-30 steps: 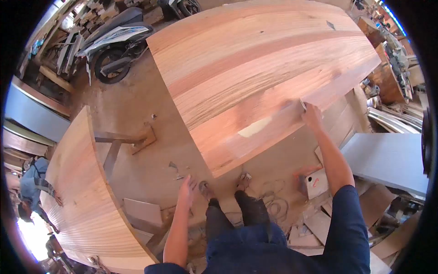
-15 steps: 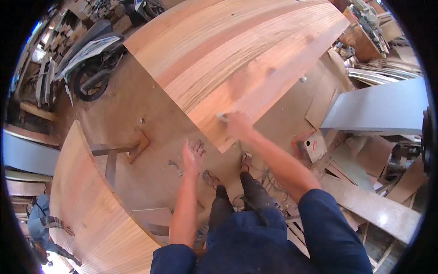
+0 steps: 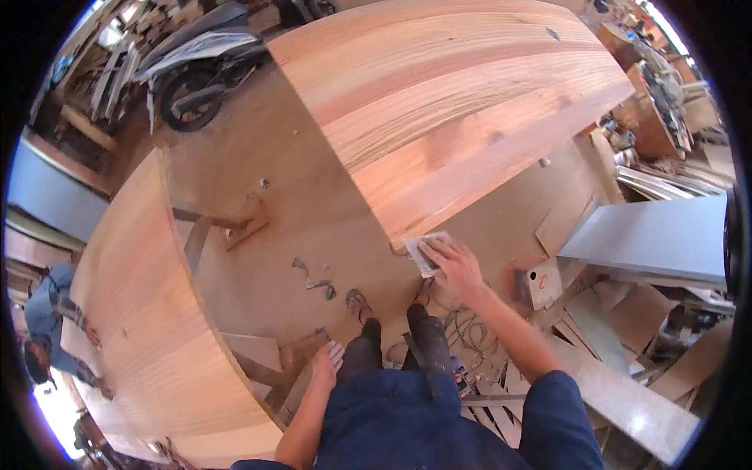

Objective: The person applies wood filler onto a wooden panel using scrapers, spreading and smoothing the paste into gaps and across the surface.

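The big board (image 3: 470,102) lay in front of the person. The motorbike (image 3: 196,78) stood behind its left side. Another board (image 3: 149,298) was at left, and the box (image 3: 540,283) at right on the floor (image 3: 313,211).

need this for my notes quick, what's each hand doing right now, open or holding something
Left hand: open, nothing visible in its grip.
Right hand: holding a pale sheet at the wooden panel's near corner.

A dusty brown floor (image 3: 313,196) runs through the workshop. A motorbike (image 3: 192,78) stands by stacked timber (image 3: 102,86); boards (image 3: 666,184) and a pale blue panel (image 3: 650,235) crowd the right side. Bright light (image 3: 56,411) enters lower left, perhaps through a doorway.
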Action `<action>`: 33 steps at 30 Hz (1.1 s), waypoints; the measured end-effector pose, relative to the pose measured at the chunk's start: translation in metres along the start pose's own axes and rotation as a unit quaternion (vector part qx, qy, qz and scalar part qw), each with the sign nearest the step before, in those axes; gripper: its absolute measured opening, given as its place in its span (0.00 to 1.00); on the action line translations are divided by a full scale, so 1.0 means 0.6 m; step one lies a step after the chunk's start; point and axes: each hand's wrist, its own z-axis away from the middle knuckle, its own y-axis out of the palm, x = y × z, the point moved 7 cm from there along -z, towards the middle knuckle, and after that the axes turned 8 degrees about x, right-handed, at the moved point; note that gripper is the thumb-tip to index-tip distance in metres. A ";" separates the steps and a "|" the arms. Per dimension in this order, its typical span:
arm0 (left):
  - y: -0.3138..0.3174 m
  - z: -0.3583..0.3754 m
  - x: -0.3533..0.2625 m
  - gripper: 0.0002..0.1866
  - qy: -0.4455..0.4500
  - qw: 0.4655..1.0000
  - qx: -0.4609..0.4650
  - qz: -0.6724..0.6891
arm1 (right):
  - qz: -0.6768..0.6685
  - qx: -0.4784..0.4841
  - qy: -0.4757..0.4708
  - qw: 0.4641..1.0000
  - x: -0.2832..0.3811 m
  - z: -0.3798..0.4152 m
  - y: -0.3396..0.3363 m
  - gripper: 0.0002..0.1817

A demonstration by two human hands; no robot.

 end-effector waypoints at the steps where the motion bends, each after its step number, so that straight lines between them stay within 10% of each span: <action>1: -0.006 0.012 0.008 0.27 -0.007 1.000 -0.010 0.009 | 0.042 0.006 -0.030 0.999 -0.009 -0.015 0.008 0.34; 23: 0.197 -0.016 -0.132 0.34 0.048 0.997 0.054 -0.023 | 0.075 0.049 -0.133 0.987 -0.158 -0.020 0.018 0.35; 29: 0.332 -0.171 -0.357 0.35 0.218 0.968 0.108 -0.052 | 0.028 -0.115 0.133 0.984 -0.343 -0.068 -0.112 0.28; 33: 0.409 -0.190 -0.474 0.37 0.208 0.968 0.118 -0.078 | 0.007 0.021 0.197 0.980 -0.331 -0.146 -0.080 0.23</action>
